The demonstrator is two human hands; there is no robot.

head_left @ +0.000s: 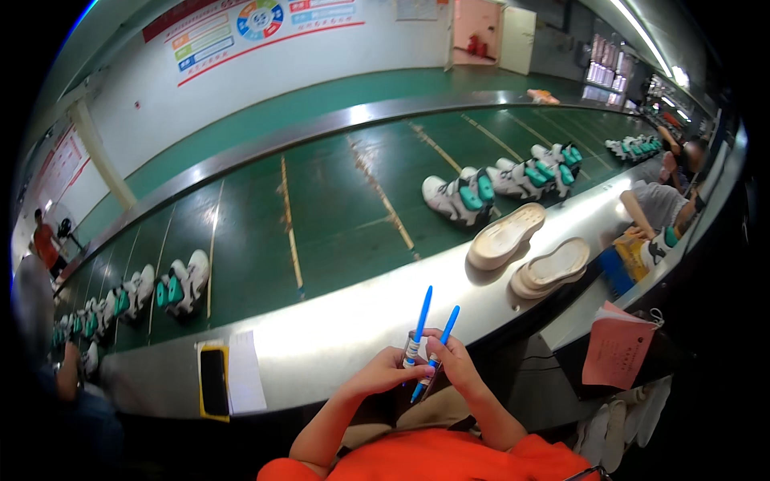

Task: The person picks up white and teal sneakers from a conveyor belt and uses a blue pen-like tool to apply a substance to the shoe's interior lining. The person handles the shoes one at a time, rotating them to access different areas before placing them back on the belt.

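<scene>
Close to my body, at the metal edge of the line, both hands hold slim blue pens upright and side by side. My left hand (387, 372) is closed round one blue pen (423, 311), which has a pale wrapping on its grip. In my right hand (457, 365) is the other blue pen (451, 323), also wrapped lower down; its bottom end sticks out below the fingers. The two hands almost touch. Ahead and to the right, two cream shoe soles (505, 237) lie on the metal ledge (353, 309).
White shoes with green inserts (459, 200) stand in groups on the green conveyor belt (337, 216). A black phone (214, 383) and white paper (246, 373) lie at left. A pink booklet (616, 346) hangs at right. Co-workers sit at both sides, one in a grey shirt (658, 204).
</scene>
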